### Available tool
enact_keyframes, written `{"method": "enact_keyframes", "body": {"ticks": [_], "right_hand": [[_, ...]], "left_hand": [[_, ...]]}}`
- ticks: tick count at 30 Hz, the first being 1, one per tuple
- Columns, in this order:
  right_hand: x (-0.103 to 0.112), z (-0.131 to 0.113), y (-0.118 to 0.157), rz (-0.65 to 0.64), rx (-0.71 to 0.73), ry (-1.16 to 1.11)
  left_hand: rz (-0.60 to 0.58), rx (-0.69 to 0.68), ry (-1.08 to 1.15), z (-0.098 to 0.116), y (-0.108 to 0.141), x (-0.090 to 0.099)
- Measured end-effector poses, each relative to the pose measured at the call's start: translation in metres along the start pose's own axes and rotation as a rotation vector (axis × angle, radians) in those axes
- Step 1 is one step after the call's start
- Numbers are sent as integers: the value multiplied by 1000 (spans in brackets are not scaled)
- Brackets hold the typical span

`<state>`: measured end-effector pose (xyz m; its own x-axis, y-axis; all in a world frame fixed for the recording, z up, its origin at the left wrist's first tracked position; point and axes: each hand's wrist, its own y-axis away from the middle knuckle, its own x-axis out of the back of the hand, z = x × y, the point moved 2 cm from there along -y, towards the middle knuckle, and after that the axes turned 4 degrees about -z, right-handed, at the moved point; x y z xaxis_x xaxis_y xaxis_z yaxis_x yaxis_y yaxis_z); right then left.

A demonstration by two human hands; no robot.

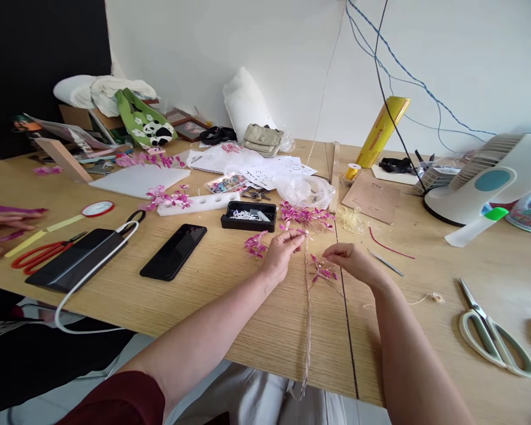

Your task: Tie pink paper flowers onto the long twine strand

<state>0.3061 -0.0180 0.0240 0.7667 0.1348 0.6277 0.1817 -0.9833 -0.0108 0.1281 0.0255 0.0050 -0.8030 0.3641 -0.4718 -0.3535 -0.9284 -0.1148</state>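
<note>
My left hand (283, 254) is closed in a pinch at the upper end of a pale twisted cord (308, 313), with a small white bit at its fingertips. From there the cord runs down the table and over its front edge. My right hand (347, 260) is closed just to the right, fingertips together; what they hold, if anything, is too small to make out. Between the hands lies a small sprig of pink flowers (324, 273). A larger pink flower bunch (303, 216) lies beyond them, and another pink sprig (255, 244) rests left of my left hand.
A black tray of small white pieces (248, 224) and a phone (173, 252) are to the left. Tweezers (386, 262), scissors (487, 330) and a fan (473, 171) are to the right. Another person's hands (4, 227) work at the far left edge.
</note>
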Motion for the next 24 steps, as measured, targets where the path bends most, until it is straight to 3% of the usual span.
{"method": "enact_keyframes", "body": {"ticks": [2, 4, 8, 16, 24], "right_hand": [[-1, -9, 2, -16, 45, 68], [1, -19, 3, 103, 77, 107], [1, -33, 3, 337, 166, -34], [-27, -36, 1, 423, 215, 217], [-37, -37, 0, 510, 252, 296]], "left_hand": [[-14, -13, -27, 0, 1, -2], [-19, -32, -83, 0, 2, -4], [-16, -83, -241, 3, 4, -8], [-44, -110, -308, 3, 8, -13], [-38, -81, -231, 0, 7, -13]]}}
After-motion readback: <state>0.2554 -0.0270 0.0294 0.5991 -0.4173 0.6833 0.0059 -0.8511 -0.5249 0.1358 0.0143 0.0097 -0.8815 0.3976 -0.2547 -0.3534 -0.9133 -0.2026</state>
